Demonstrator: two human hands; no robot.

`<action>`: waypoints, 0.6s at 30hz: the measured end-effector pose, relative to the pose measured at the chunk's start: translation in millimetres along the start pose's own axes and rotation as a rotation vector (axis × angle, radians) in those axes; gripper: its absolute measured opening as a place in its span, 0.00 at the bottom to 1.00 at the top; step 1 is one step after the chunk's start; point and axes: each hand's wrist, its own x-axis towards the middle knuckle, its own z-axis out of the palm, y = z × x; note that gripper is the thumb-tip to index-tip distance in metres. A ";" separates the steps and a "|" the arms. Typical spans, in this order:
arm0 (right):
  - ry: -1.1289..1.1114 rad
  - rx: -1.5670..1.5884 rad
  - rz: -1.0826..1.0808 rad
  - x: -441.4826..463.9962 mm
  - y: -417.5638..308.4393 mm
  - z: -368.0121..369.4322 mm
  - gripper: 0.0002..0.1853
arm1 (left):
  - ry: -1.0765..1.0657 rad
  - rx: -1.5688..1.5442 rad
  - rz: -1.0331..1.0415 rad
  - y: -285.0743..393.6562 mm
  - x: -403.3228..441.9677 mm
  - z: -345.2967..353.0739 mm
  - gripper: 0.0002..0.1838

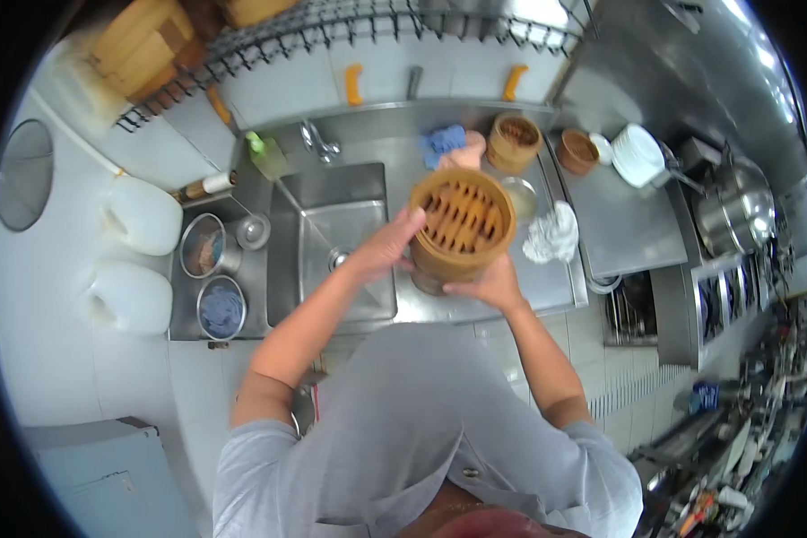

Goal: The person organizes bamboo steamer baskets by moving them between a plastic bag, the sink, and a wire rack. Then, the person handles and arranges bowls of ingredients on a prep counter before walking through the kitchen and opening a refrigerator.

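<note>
Head view shows a bamboo steamer (464, 213) between the hands, neither one nearer: the left hand (391, 246) grips its left side, the right hand (493, 285) its lower right. Its slatted round end faces up toward the camera, its axis running down toward the bench (540, 289) beside the sink (339, 218); whether they touch is unclear.

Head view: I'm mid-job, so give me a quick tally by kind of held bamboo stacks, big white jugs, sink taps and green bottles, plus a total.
Held bamboo steamer stack: 1 (layers unclear)
White jugs: 2
Sink tap: 1
Green bottle: 1
Total: 5
</note>
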 end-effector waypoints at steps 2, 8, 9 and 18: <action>0.016 -0.111 -0.070 0.5 -8.3 -2.1 0.65 | 0.043 -0.048 0.004 11.0 -6.7 0.1 0.49; 0.086 -0.174 -0.258 27.6 -103.2 -47.4 0.64 | -0.036 -0.151 0.273 71.2 -58.8 2.3 0.45; 0.121 -0.216 -0.338 40.3 -125.8 -56.9 0.64 | -0.058 -0.158 0.342 87.8 -73.4 -4.0 0.45; 0.343 -0.467 -0.823 204.5 -317.2 -94.3 0.61 | -0.259 -0.224 0.908 296.2 -153.1 -79.7 0.45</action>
